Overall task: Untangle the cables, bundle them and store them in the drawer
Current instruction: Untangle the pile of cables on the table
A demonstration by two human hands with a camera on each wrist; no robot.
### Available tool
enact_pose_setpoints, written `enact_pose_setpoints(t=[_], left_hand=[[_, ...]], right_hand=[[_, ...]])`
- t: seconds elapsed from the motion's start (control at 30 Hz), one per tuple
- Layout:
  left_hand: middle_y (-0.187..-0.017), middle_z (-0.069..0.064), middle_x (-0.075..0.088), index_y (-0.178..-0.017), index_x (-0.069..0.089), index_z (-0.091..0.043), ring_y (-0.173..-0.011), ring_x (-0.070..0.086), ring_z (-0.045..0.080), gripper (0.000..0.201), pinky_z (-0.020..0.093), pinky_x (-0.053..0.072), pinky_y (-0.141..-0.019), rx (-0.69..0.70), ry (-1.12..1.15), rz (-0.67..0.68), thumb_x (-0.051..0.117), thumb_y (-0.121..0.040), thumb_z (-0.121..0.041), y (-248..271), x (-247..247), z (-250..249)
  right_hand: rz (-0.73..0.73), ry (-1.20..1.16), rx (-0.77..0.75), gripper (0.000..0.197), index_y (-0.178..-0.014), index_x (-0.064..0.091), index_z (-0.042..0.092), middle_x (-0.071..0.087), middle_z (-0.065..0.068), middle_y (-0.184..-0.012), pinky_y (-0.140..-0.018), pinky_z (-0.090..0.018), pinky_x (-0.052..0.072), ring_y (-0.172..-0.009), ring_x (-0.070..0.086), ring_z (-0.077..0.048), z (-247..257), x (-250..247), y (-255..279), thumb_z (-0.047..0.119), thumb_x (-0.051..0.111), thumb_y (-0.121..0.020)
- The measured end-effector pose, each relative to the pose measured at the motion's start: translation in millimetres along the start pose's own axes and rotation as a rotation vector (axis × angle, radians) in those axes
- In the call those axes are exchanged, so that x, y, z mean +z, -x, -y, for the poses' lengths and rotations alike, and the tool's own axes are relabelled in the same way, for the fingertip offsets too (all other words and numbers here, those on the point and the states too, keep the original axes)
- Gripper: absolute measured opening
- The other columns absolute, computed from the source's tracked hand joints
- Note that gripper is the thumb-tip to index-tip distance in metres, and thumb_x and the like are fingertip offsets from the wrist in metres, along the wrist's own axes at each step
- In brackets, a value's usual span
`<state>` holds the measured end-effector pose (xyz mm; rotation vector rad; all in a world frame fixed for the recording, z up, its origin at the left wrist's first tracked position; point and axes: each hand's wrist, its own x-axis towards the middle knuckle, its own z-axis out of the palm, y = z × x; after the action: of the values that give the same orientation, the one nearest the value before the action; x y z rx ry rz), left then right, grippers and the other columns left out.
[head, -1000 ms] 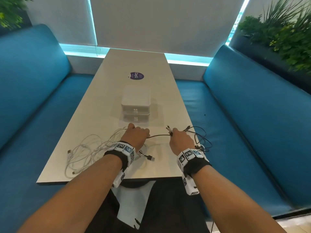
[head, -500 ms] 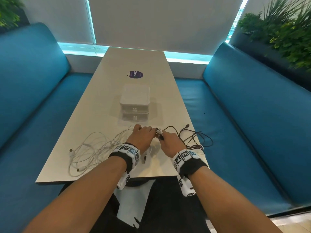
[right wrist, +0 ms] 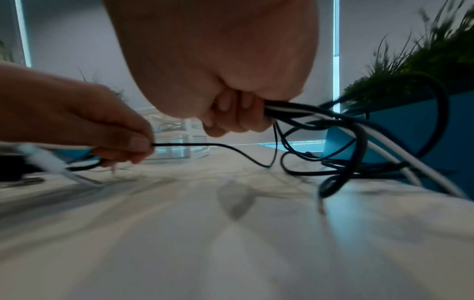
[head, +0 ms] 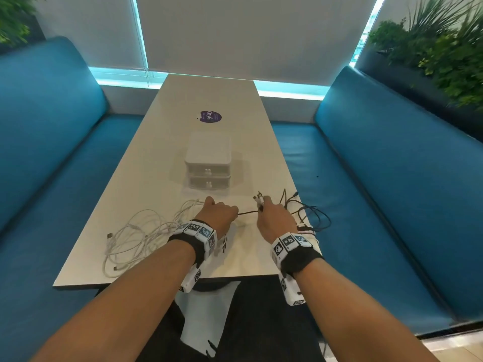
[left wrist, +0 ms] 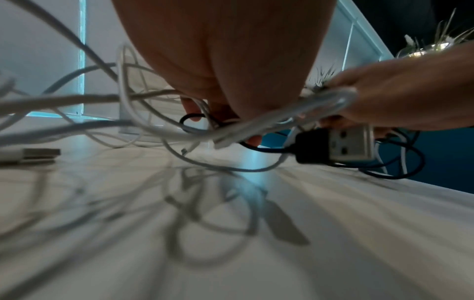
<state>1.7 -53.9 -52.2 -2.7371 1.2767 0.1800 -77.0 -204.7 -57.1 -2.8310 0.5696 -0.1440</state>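
A tangle of white cables [head: 136,235] lies on the table's near left, and loops of black cable [head: 311,214] lie at its near right edge. My left hand [head: 218,215] pinches a thin black cable [right wrist: 205,144] between thumb and finger, with white cable [left wrist: 153,130] running under the palm. My right hand [head: 273,216] grips a bunch of black and white cables [right wrist: 295,109], their plug ends [head: 258,199] sticking up from the fist. The black strand [head: 247,212] stretches between the two hands. A small white two-drawer box [head: 208,160] stands behind the hands, both drawers shut.
The long white table [head: 209,95] has a purple round sticker [head: 210,116] past the drawer box. Blue benches [head: 379,178] flank it on both sides. A black USB plug [left wrist: 336,145] hangs near my left hand. Plants [head: 444,48] line the right wall.
The hands came together half a second ago and have now drawn apart again, pulling the black strand out between them.
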Motion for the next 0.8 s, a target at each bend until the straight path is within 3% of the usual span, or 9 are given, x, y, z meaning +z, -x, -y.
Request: enact_pose_setpoints(t=[0.1,0.2,0.3,0.4,0.53,0.7,0.8], left_hand=[[-0.082,-0.003,0.054,-0.096,0.047,-0.020,-0.090,0.057,0.025,0.029,0.041,0.030,-0.096,0.018,0.005,-0.014,0.039,-0.085,0.005,-3.7,-2.0,-7.7],[-0.086,-0.005,0.056,-0.093,0.047,-0.023,-0.092,0.056,0.022,0.033,0.039,0.028,-0.092,0.005,0.041,-0.074,0.040,-0.082,0.007,-6.4,-0.5,-6.7],[-0.088,-0.007,0.049,-0.094,0.042,-0.024,-0.095,0.053,0.022,0.036,0.039,0.028,-0.093,-0.006,0.067,-0.116,0.040,-0.082,0.009,-4.0,2.5,0.7],[-0.089,-0.006,0.052,-0.093,0.043,-0.026,-0.096,0.051,0.023,0.031,0.040,0.029,-0.094,0.005,0.032,-0.104,0.040,-0.089,0.004,-1.5,4.9,1.3],[-0.099,-0.003,0.065,-0.102,0.057,-0.025,-0.101,0.055,0.023,0.021,0.043,0.028,-0.097,-0.027,-0.028,-0.036,0.038,-0.102,-0.017,0.4,6.2,10.1],[-0.099,-0.007,0.065,-0.109,0.060,-0.030,-0.103,0.050,0.021,0.027,0.042,0.027,-0.095,0.021,-0.061,-0.029,0.035,-0.104,-0.020,-5.2,4.5,11.5],[-0.098,-0.005,0.066,-0.098,0.053,-0.032,-0.103,0.049,0.021,0.020,0.041,0.026,-0.092,0.025,-0.011,-0.063,0.038,-0.105,-0.020,-7.7,4.4,10.5]], right_hand=[[0.044,-0.132,-0.073,0.030,-0.118,0.050,0.018,0.065,-0.013,-0.095,-0.071,-0.038,0.051,-0.085,0.064,-0.034,18.3,6.4,3.4,0.037,0.036,-0.099],[0.109,-0.224,-0.094,0.029,-0.110,0.057,0.012,0.067,-0.015,-0.100,-0.074,-0.037,0.049,-0.092,0.062,-0.034,21.7,10.0,0.1,0.033,0.039,-0.100],[0.182,-0.220,-0.105,0.028,-0.110,0.060,0.010,0.067,-0.015,-0.104,-0.078,-0.038,0.049,-0.097,0.062,-0.033,14.8,10.4,-6.1,0.031,0.043,-0.100],[0.222,-0.135,-0.119,0.024,-0.107,0.058,0.016,0.067,-0.013,-0.098,-0.078,-0.042,0.053,-0.088,0.063,-0.031,8.7,10.6,-5.7,0.032,0.043,-0.099],[0.196,0.025,0.002,0.022,-0.105,0.059,0.016,0.066,-0.010,-0.100,-0.078,-0.040,0.054,-0.088,0.064,-0.029,-15.0,4.3,-7.2,0.028,0.041,-0.099],[0.194,0.098,0.161,0.023,-0.112,0.059,0.015,0.063,-0.009,-0.109,-0.076,-0.036,0.050,-0.098,0.063,-0.028,-26.6,-0.2,-9.2,0.019,0.041,-0.097],[0.145,-0.005,0.154,0.024,-0.113,0.057,0.013,0.064,-0.012,-0.109,-0.072,-0.034,0.047,-0.098,0.063,-0.031,-20.1,0.6,-9.9,0.024,0.041,-0.099]])
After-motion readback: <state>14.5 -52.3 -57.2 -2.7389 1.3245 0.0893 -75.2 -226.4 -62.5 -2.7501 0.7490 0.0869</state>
